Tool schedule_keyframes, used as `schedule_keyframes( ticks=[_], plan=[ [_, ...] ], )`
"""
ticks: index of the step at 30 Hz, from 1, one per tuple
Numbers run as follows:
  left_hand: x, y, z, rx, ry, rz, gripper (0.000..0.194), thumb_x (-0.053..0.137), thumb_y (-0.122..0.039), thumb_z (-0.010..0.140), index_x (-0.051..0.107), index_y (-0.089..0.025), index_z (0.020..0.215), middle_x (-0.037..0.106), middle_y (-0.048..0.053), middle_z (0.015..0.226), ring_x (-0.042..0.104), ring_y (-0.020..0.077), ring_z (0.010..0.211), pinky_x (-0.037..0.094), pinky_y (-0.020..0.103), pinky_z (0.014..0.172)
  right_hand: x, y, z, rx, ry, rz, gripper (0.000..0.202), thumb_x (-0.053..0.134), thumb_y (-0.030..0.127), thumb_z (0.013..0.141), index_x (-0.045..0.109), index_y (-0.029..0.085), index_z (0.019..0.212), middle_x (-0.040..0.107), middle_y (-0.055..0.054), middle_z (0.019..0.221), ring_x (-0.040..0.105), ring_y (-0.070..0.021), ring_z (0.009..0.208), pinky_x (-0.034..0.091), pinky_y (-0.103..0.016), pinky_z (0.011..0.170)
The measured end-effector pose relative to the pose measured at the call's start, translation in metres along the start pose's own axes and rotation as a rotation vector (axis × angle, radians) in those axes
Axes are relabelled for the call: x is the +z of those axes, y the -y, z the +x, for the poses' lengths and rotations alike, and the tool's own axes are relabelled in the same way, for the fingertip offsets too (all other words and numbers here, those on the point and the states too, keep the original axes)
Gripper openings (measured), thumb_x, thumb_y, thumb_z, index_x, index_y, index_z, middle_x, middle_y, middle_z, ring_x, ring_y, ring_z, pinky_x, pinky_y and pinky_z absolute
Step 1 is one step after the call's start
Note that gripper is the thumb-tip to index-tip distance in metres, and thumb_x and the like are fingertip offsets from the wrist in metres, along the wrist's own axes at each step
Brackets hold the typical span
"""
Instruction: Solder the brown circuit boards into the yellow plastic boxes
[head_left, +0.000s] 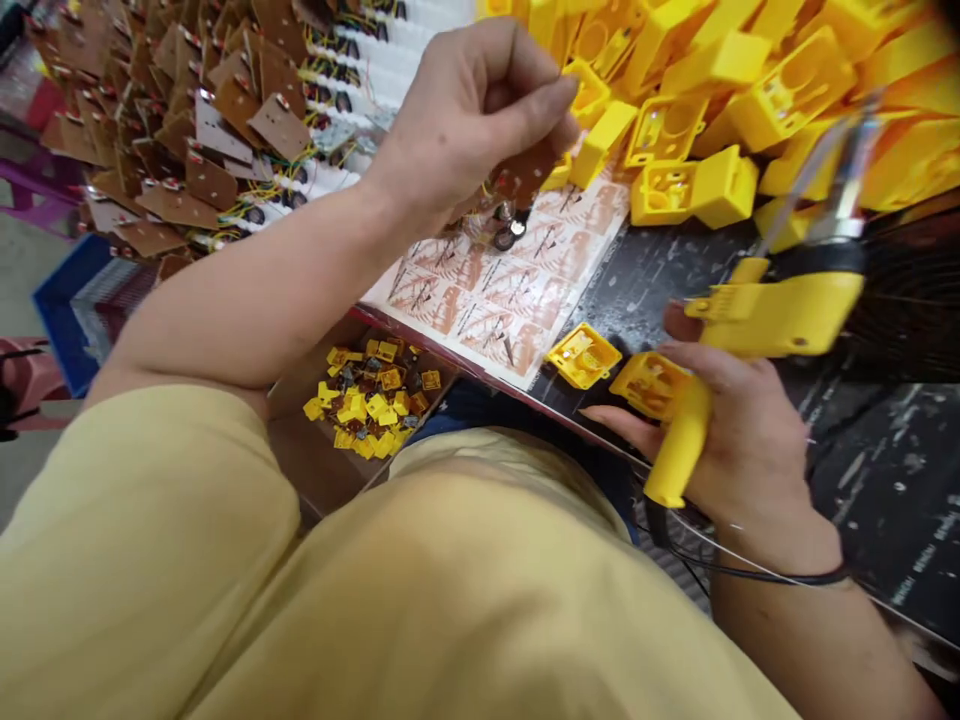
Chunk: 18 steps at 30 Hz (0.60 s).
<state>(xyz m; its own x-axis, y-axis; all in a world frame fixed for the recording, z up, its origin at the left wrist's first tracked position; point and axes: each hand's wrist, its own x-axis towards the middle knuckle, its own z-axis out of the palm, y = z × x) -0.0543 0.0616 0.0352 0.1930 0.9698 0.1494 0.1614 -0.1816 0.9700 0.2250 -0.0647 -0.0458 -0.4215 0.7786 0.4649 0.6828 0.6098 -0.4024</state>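
Observation:
My left hand (480,120) is raised above the printed sheet (499,320), thumb and fingers pinched together. What lies between the fingertips is hidden. Just below it a small brown circuit board (525,175) with round black discs (508,236) shows in part; I cannot tell whether the hand holds it. My right hand (750,430) is closed on a yellow soldering gun (784,312), its metal tip pointing up and away. The fingers of that hand also reach around an open yellow plastic case (651,385). Beside it, at the table edge, another open yellow case (583,356) lies face up.
Many yellow cases (675,130) are heaped at the back right. Brown circuit boards (187,130) with wires are piled at the left, beside white foam (382,70). Below the black table (862,480) a cardboard box (319,480) holds yellow pieces. A blue crate (64,320) stands far left.

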Motion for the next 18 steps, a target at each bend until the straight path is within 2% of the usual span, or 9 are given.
schedule_keyframes(
  ticks=[2, 4, 7, 8, 10, 12, 15, 17, 18],
  plan=[
    [0.008, -0.012, 0.009, -0.07, -0.029, -0.108, 0.031, 0.056, -0.004, 0.1, 0.054, -0.02, 0.073, 0.071, -0.004, 0.072, 0.067, 0.007, 0.067, 0.057, 0.024, 0.068, 0.012, 0.01, 0.017, -0.091, -0.007, -0.045, 0.058, 0.074, 0.061, 0.089, 0.056, 0.024, 0.13, 0.07, -0.007, 0.096, 0.071, -0.0285, 0.088, 0.061, -0.046, 0.085],
    [0.012, -0.022, 0.019, -0.088, -0.072, -0.176, 0.033, 0.048, -0.001, 0.103, 0.054, -0.016, 0.074, 0.067, -0.006, 0.068, 0.068, 0.0047, 0.067, 0.056, 0.02, 0.068, 0.021, 0.017, 0.03, -0.14, -0.016, -0.068, 0.044, 0.068, 0.05, 0.097, 0.055, 0.022, 0.128, 0.068, -0.004, 0.088, 0.068, -0.0231, 0.079, 0.061, -0.04, 0.08],
    [0.011, -0.025, 0.026, 0.132, -0.066, -0.165, 0.026, 0.053, -0.005, 0.101, 0.062, -0.01, 0.077, 0.067, -0.005, 0.068, 0.066, 0.005, 0.065, 0.051, 0.019, 0.063, 0.026, 0.017, 0.038, -0.135, -0.031, -0.07, 0.033, 0.064, 0.033, 0.1, 0.054, 0.02, 0.128, 0.07, -0.003, 0.091, 0.068, -0.0197, 0.075, 0.059, -0.035, 0.076],
    [0.01, -0.021, 0.023, 0.24, -0.012, -0.093, 0.022, 0.059, -0.009, 0.1, 0.067, -0.009, 0.079, 0.068, -0.003, 0.07, 0.065, 0.0052, 0.065, 0.052, 0.02, 0.064, 0.024, 0.015, 0.037, -0.133, -0.035, -0.067, 0.034, 0.065, 0.033, 0.099, 0.055, 0.019, 0.128, 0.071, -0.004, 0.093, 0.069, -0.0198, 0.076, 0.06, -0.035, 0.077],
    [0.012, -0.005, 0.01, 0.43, 0.189, 0.149, 0.017, 0.066, -0.019, 0.096, 0.074, -0.009, 0.085, 0.072, -0.001, 0.077, 0.065, 0.0073, 0.07, 0.056, 0.026, 0.074, 0.017, 0.011, 0.031, -0.131, -0.047, -0.072, 0.037, 0.069, 0.038, 0.098, 0.057, 0.02, 0.128, 0.074, -0.004, 0.098, 0.072, -0.0208, 0.081, 0.062, -0.037, 0.082],
    [0.018, 0.015, -0.012, 0.508, 0.413, 0.422, 0.012, 0.067, -0.018, 0.092, 0.078, -0.016, 0.085, 0.076, 0.0, 0.078, 0.07, 0.0137, 0.079, 0.056, 0.043, 0.097, 0.005, 0.009, 0.024, -0.115, -0.093, -0.082, 0.039, 0.075, 0.04, 0.094, 0.059, 0.022, 0.126, 0.076, -0.004, 0.102, 0.074, -0.0217, 0.086, 0.062, -0.039, 0.086],
    [0.031, 0.04, -0.045, 0.421, 0.51, 0.682, 0.018, 0.061, -0.021, 0.094, 0.077, -0.023, 0.087, 0.077, 0.0, 0.082, 0.071, 0.0208, 0.094, 0.039, 0.059, 0.118, -0.02, 0.01, 0.008, -0.024, -0.228, -0.075, 0.035, 0.084, 0.024, 0.085, 0.066, 0.025, 0.115, 0.078, 0.0, 0.096, 0.076, -0.0192, 0.084, 0.063, -0.032, 0.079],
    [0.037, 0.046, -0.058, 0.341, 0.52, 0.738, 0.021, 0.057, -0.024, 0.096, 0.075, -0.024, 0.087, 0.077, 0.001, 0.085, 0.07, 0.0217, 0.099, 0.032, 0.061, 0.121, -0.038, 0.012, -0.004, 0.041, -0.28, -0.029, 0.028, 0.087, 0.02, 0.081, 0.071, 0.028, 0.103, 0.077, 0.004, 0.085, 0.075, -0.0165, 0.076, 0.061, -0.027, 0.072],
    [0.04, 0.046, -0.061, 0.307, 0.521, 0.74, 0.022, 0.056, -0.026, 0.097, 0.075, -0.024, 0.086, 0.076, 0.0, 0.085, 0.069, 0.0217, 0.099, 0.03, 0.061, 0.122, -0.046, 0.013, -0.011, 0.079, -0.268, -0.007, 0.024, 0.088, 0.025, 0.081, 0.073, 0.03, 0.1, 0.076, 0.006, 0.079, 0.074, -0.0155, 0.071, 0.061, -0.026, 0.069]
  ],
)
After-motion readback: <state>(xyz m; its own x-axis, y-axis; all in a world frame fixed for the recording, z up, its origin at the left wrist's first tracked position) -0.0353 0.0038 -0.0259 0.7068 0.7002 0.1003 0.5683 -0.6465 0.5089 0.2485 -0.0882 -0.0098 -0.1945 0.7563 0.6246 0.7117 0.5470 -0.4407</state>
